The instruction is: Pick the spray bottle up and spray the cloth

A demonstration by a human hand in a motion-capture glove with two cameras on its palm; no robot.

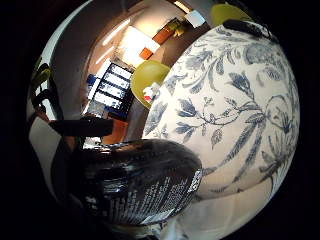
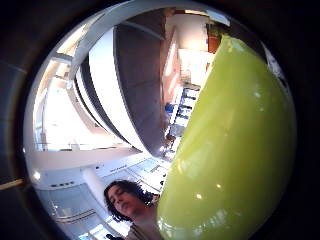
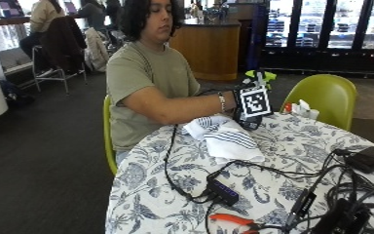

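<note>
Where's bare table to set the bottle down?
Free: floral tablecloth between the striped cloth and the black device; also the near-left edge beside the hub. Crowded: the near-right corner, with cables and orange pliers.

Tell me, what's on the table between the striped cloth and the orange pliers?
In the outside view, black cables and a small black hub box lie on the floral tablecloth between the striped cloth and the orange pliers.

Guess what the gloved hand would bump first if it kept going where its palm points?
The right hand holds the black spray bottle against its palm; beyond it, probably the flowered tablecloth, though depth is unclear.
</note>
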